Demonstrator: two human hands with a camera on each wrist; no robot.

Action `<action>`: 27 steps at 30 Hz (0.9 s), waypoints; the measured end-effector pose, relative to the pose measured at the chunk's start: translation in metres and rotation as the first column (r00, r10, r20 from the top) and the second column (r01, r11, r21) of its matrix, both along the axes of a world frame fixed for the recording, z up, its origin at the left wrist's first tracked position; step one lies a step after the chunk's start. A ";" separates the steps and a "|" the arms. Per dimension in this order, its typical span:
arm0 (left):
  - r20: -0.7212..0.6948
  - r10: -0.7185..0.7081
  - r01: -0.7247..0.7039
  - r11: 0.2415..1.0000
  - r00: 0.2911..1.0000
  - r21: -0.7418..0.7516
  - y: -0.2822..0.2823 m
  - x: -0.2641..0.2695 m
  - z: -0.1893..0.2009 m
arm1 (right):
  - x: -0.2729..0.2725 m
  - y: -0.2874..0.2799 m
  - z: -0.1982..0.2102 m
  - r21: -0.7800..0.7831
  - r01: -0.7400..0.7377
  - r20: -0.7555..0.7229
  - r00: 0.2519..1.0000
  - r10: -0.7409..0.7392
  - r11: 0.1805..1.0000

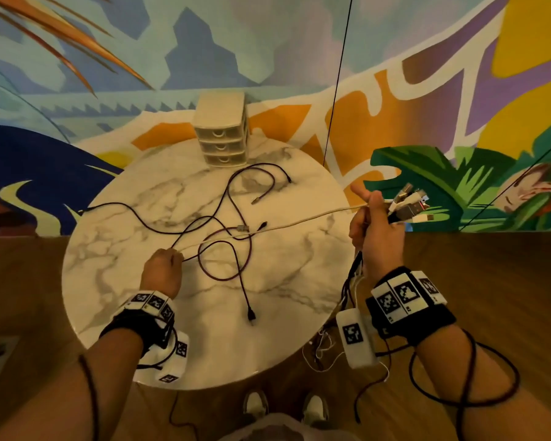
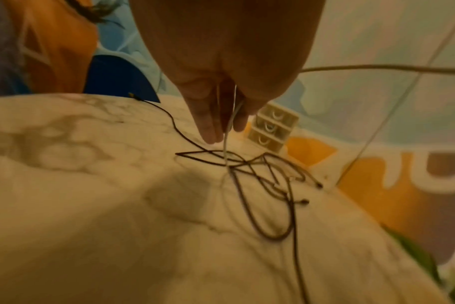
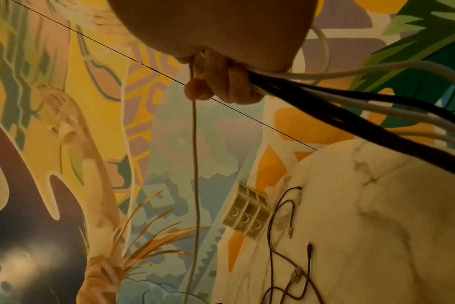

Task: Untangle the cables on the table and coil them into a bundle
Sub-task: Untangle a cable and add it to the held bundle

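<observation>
Between both hands, white cable (image 1: 299, 220) stretches; no writing legible.

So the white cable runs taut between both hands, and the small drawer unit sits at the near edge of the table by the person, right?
Not quite. The white cable does run between the left hand and right hand, but the head view shows the drawer unit at the table's far edge, by the wall.

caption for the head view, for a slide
Both hands stretch a white cable over tangled dark cables on a marble table.
</observation>
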State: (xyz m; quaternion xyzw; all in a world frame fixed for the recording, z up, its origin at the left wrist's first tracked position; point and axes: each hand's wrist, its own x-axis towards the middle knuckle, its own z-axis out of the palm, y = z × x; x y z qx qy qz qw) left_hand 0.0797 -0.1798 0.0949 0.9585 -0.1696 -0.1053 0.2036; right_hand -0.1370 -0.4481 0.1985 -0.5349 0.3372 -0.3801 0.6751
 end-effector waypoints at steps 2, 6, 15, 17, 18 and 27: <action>0.014 0.024 -0.024 1.000 1.000 0.000 0.006 0.005 0.002 | -0.001 -0.004 -0.001 0.000 0.025 0.010 1.000 -0.025 1.000; -0.214 0.104 -0.075 0.988 0.971 0.137 0.022 0.020 -0.003 | 0.005 -0.005 -0.004 -0.011 0.050 0.008 0.999 -0.049 0.999; 0.220 -0.054 0.079 0.991 0.974 -0.107 -0.023 -0.014 0.080 | 0.010 0.003 -0.010 0.017 0.019 -0.015 1.000 -0.019 1.000; 0.028 -0.193 0.194 0.951 0.981 -0.241 -0.034 -0.026 0.089 | 0.008 0.003 -0.010 0.000 0.014 -0.005 1.000 -0.014 1.000; -0.051 -0.235 0.210 0.930 0.971 -0.301 -0.041 -0.034 0.093 | 0.007 0.002 -0.010 -0.013 0.017 -0.008 1.000 -0.017 1.000; -0.745 -0.495 0.578 0.796 0.447 -0.182 -0.081 -0.144 0.011 | -0.024 -0.020 -0.005 -0.107 0.071 -0.050 0.996 -0.077 0.992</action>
